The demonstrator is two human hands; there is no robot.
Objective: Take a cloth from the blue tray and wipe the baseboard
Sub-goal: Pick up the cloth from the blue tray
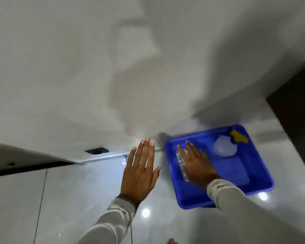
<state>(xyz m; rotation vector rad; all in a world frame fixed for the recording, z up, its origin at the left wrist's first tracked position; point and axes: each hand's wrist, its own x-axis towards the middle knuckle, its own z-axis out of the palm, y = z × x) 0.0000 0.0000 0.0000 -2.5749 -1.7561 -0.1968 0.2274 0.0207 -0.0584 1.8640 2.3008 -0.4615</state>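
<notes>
The floor (77, 199) is glossy pale tile, smooth enough to mirror round ceiling lights as bright spots at 6 o'clock of the tray. The blue tray (188, 198) looks like moulded plastic with a slight sheen on its rim. In it, at 9 o'clock, lies a grey-white cloth (180, 164) of soft, nubby texture; at 1 o'clock a translucent, frosted plastic bottle (224, 147) with a yellow plastic trigger top (239, 136). The wall (60, 67) is matt, pale paint. Both sleeves (236, 205) are a light grey knitted fabric, worn at the cuffs.
</notes>
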